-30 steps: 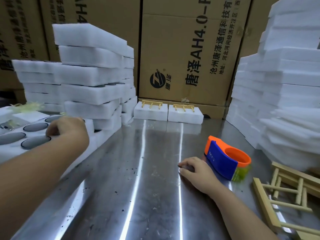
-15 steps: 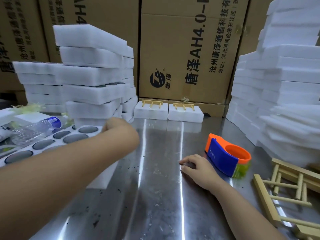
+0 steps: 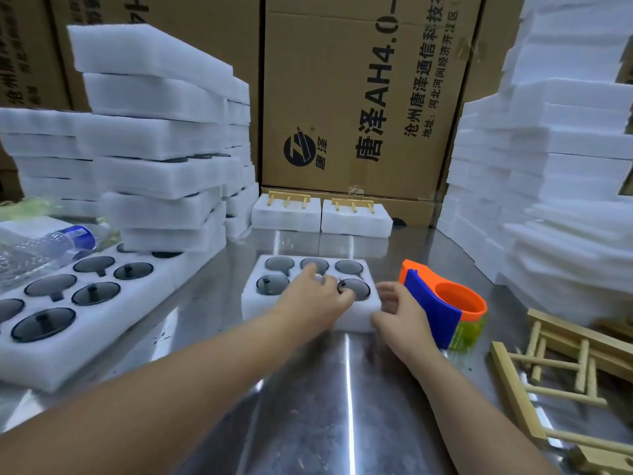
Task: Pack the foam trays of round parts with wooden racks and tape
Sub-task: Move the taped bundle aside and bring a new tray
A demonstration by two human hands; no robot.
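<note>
Steadying our six-pocket foam tray just left of the tape dispenser: left hand rests spread-fingered on top, right hand relaxed and empty at its edge. We'd press evenly so the round parts sit flush, then fetch a wooden rack.

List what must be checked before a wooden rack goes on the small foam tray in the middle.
1. Small foam tray flat on the metal table: ok.
2. All six pockets filled: five round parts show; the left hand hides the front middle pocket: cannot tell.
3. Tray top free for a rack: not ok, the left hand rests on it.
4. Right hand free to fetch: ok, it holds neither rack nor tape.
5. Wooden racks lying loose at the table's right: ok.
6. Tape dispenser just right of the tray: ok.
</note>
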